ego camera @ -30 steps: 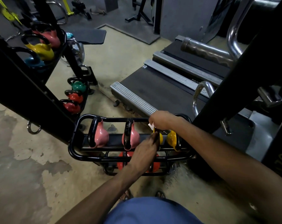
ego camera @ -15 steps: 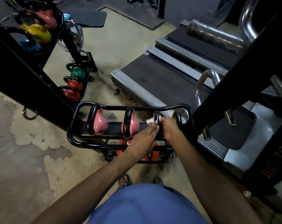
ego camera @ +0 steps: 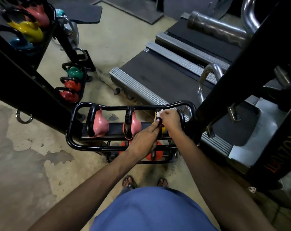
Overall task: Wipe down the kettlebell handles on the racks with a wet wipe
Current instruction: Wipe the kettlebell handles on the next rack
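Observation:
A low black kettlebell rack (ego camera: 71, 140) stands on the floor in front of me. Its top tier carries two pink kettlebells (ego camera: 99, 125) with black handles and a yellow kettlebell (ego camera: 163, 129), mostly hidden by my hands. My right hand (ego camera: 171, 120) grips a crumpled white wet wipe (ego camera: 160, 112) against the top of the yellow kettlebell's handle. My left hand (ego camera: 144, 140) reaches in from below, its fingertips on the lower part of that handle. Orange kettlebells (ego camera: 155, 155) sit on the lower tier.
A taller black rack (ego camera: 25, 84) at left holds red, green (ego camera: 74, 72), yellow (ego camera: 29, 30) and blue kettlebells. A treadmill deck (ego camera: 158, 80) lies behind the low rack. A black machine post (ego camera: 233, 77) rises close on the right. My sandalled feet (ego camera: 129, 181) stand on the patchy concrete floor.
My right hand has slid the wipe from the rack's far rail down onto the yellow kettlebell's handle. My left hand stays at that handle. The view has tilted downward.

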Demonstrator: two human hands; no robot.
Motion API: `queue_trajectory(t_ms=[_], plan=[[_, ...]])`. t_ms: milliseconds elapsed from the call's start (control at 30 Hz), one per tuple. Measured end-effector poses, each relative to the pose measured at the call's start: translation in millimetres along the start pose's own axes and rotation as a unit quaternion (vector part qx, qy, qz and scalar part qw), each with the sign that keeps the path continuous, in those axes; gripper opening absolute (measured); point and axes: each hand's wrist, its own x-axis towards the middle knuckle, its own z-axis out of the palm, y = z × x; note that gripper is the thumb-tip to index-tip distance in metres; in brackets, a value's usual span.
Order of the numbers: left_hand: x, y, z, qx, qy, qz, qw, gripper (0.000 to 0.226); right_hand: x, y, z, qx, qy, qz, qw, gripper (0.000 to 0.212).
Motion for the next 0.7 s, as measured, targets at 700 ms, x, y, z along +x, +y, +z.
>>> queue_trajectory(t_ms=[700], plan=[[-25, 13, 31, 0.061, 0.053, 0.055, 0.995, 0.073, 1, -53, -37, -0.622, -0.22, -0.436, 0.612, 0.026]])
